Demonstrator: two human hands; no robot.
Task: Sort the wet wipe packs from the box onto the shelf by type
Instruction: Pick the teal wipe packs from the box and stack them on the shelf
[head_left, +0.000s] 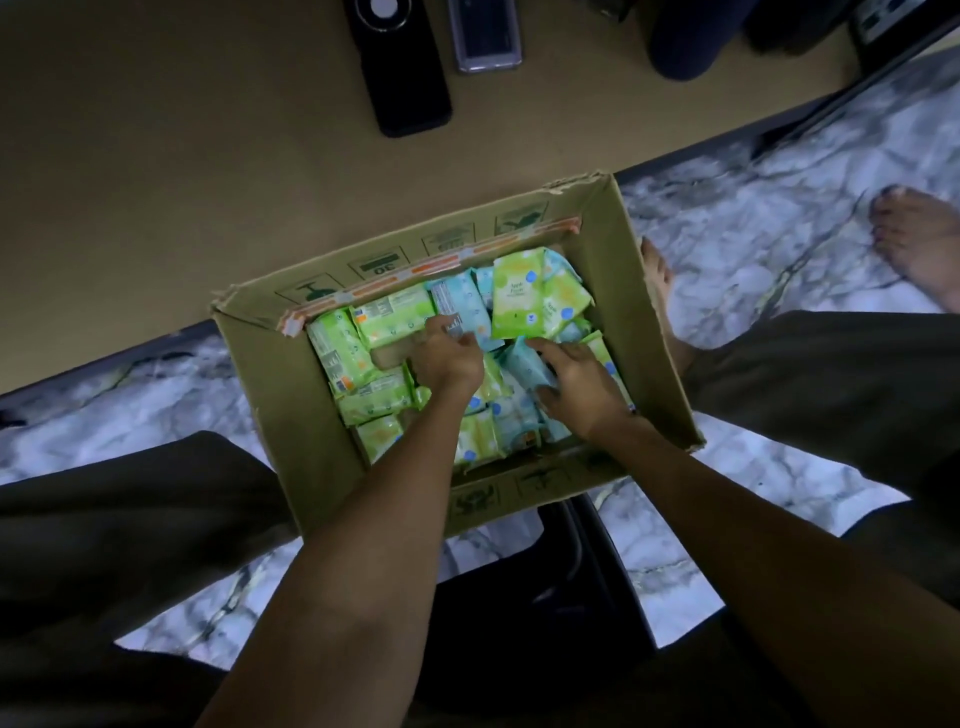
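Note:
An open cardboard box stands on the floor between my knees. It holds several green wipe packs and light-blue wipe packs jumbled together. One green pack stands upright near the far right corner. My left hand reaches in at the middle, fingers closing on a light-blue pack. My right hand lies beside it, fingers curled over another light-blue pack. The tan shelf surface runs just beyond the box.
On the tan surface lie a black phone-like device, a clear-cased gadget and a dark rounded object. The floor is white marble. A bare foot rests at right, another beside the box.

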